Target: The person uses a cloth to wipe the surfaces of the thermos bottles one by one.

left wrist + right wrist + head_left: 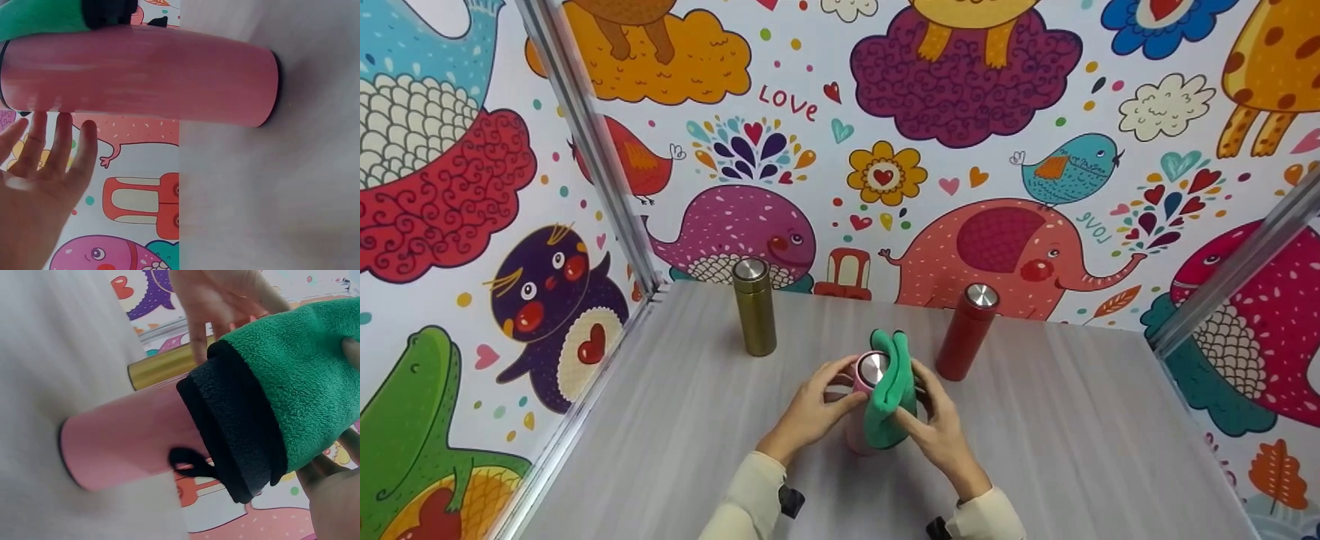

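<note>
A pink thermos bottle [157, 76] with a silver lid [874, 367] stands upright on the grey table. My left hand [814, 409] holds it near the top, with the thumb on the near side and the fingertips at its side. A folded plush cloth [891, 397], green with a dark grey side, black trim and a black loop [192, 462], lies against the bottle's right side. My right hand [941, 424] grips this cloth, thumb on the near face and fingers behind. In the right wrist view the cloth covers the bottle's upper part.
A gold thermos bottle [756, 311] stands at the back left of the table [660, 450]. Behind my right hand is a red thermos bottle [966, 334]. Walls with cartoon animals [750, 232] and metal corner posts [592, 150] enclose the table.
</note>
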`<state>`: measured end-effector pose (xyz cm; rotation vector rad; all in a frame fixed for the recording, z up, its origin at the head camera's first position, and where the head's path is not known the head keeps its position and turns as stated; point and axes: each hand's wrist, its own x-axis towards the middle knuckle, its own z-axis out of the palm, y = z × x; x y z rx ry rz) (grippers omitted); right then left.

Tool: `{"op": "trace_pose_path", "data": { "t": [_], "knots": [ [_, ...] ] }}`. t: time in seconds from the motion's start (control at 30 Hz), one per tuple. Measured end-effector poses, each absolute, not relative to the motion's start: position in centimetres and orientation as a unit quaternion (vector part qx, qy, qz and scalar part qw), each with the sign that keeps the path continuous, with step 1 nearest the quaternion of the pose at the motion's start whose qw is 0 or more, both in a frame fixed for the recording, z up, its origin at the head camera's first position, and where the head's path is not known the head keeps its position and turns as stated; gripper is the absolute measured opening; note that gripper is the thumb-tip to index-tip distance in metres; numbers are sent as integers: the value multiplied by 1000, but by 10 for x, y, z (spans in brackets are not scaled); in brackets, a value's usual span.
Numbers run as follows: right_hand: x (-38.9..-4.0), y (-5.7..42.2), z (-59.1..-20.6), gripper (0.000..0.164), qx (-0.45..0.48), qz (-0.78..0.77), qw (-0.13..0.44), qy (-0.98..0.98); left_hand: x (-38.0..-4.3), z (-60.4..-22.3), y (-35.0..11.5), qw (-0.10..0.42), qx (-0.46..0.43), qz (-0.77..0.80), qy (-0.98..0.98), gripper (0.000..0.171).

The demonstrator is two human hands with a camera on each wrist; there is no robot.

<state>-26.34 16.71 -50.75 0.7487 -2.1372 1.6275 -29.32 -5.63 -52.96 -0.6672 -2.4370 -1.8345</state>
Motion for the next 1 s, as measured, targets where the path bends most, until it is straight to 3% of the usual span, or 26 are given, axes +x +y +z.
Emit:
{"op": "trace_pose_path", "data": {
  "t": [0.2,0.43,0.57,0.83,1.0],
  "knots": [
    [-277,177,-549,71,250,556,148,-779,-293,-534,-54,35,-235,-610,-756,51],
    [-274,181,-587,67,217,539,76,-810,-291,-536,-37,36,-198,-619,-759,76],
    [-271,182,-603,65,197,532,50,-822,-293,-538,-29,50,-171,-617,-766,79],
    [-270,177,-595,64,149,570,34,-808,-295,-536,-33,52,-171,-615,-768,70],
    [-263,167,-555,63,165,584,65,-792,-298,-535,-42,41,-184,-597,-779,70]
  ]
}}
